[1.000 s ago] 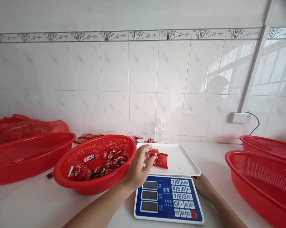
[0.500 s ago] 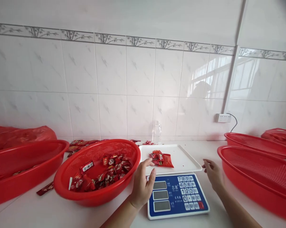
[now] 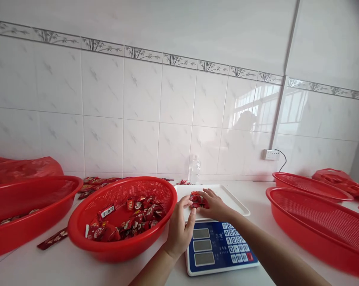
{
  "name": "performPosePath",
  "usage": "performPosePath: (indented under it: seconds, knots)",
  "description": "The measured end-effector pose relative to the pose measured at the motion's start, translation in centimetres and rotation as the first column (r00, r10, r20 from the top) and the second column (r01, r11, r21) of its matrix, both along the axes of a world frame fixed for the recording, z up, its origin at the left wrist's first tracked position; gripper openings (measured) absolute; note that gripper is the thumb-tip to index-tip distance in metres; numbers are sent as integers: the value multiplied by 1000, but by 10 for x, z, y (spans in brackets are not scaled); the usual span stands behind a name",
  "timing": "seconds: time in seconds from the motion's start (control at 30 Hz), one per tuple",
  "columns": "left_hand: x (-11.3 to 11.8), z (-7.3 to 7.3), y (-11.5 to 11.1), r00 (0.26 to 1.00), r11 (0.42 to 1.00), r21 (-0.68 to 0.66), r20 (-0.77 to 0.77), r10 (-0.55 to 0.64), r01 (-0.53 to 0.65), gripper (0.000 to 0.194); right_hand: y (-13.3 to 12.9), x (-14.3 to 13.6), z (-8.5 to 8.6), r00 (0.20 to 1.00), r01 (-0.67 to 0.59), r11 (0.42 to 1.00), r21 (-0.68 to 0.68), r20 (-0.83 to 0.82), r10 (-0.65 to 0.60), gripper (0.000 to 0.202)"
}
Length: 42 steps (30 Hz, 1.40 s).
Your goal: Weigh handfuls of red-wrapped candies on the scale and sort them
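Small red wrapped snack packets (image 3: pixel 199 199) lie in a little pile on the white tray (image 3: pixel 233 200) of a digital scale (image 3: pixel 221 248). My left hand (image 3: pixel 181 226) is at the pile's left side, thumb and fingers apart, its fingertips close to the wrappers. From the right, my right hand (image 3: pixel 215 205) reaches across the scale and cups around the pile with its fingers apart, covering part of it; whether it grips a packet I cannot make out. Left of my left hand, a red mesh basket (image 3: pixel 122 248) holds many more red packets.
Another red basket (image 3: pixel 27 228) stands at far left, with a red plastic bag (image 3: pixel 27 169) behind. Loose packets (image 3: pixel 99 184) and a clear bottle (image 3: pixel 195 170) are near the tiled wall. A long wrapper (image 3: pixel 52 239) lies on the table. More red baskets (image 3: pixel 313 234) stand at right.
My right hand has moved left from beside the scale onto the packets on the tray. My left hand stays nearly in place. The view has shifted slightly.
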<state>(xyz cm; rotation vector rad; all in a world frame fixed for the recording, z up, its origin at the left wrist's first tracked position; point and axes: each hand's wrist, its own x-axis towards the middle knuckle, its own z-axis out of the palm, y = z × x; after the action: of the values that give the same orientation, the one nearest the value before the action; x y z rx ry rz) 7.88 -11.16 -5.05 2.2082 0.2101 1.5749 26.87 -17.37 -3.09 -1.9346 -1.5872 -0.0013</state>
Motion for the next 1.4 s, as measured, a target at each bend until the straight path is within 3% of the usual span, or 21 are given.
performPosePath:
  seconds: [0.13,0.3,0.57,0.97,1.23,1.4]
  knots:
    - [-1,1,-1,1000,1000,18,-9,-4,4,40,14,-6,4,995,-48,990,-135,77,59,71]
    - [-1,4,-3,999,999,13,-4,-47,47,40,14,-8,6,989,-35,988,-153,136,56,57]
    - [-1,4,-1,997,997,16,-22,-79,79,37,10,2,12,986,-9,999,-50,164,17,38]
    - [-2,3,0,995,995,54,-59,-84,87,36,16,18,15,991,61,982,179,104,-81,27]
    - [-1,1,2,992,994,51,-81,-96,100,36,-5,46,25,983,127,945,302,87,-161,30]
    - [-2,1,2,991,993,38,-80,-104,107,37,-49,88,32,949,240,903,356,111,-295,35]
